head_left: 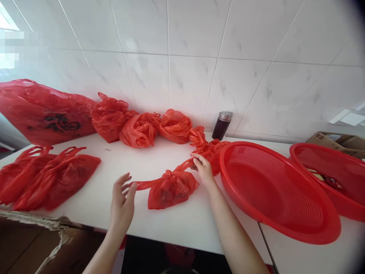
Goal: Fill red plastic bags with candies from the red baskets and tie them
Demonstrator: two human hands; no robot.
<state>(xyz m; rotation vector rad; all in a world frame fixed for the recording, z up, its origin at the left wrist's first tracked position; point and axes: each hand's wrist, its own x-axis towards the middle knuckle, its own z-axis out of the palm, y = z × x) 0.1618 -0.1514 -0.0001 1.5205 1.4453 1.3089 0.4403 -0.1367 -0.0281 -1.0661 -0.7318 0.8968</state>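
Observation:
A small knotted red plastic bag (171, 189) lies on the white counter (128, 163), its two handles stretched out to either side. My right hand (203, 167) is closed on the right handle, pinching it near another crumpled red bag (209, 150). My left hand (122, 199) hovers at the tip of the left handle with its fingers spread, holding nothing.
Flat red bags (45, 177) are stacked at the left, a large printed red bag (42, 112) and several crumpled ones (139, 127) line the tiled wall. A dark flask (222, 125) stands behind. Two red sieve baskets (273, 190) (336, 175) lie right; cardboard boxes sit at lower left (31, 243) and far right (339, 141).

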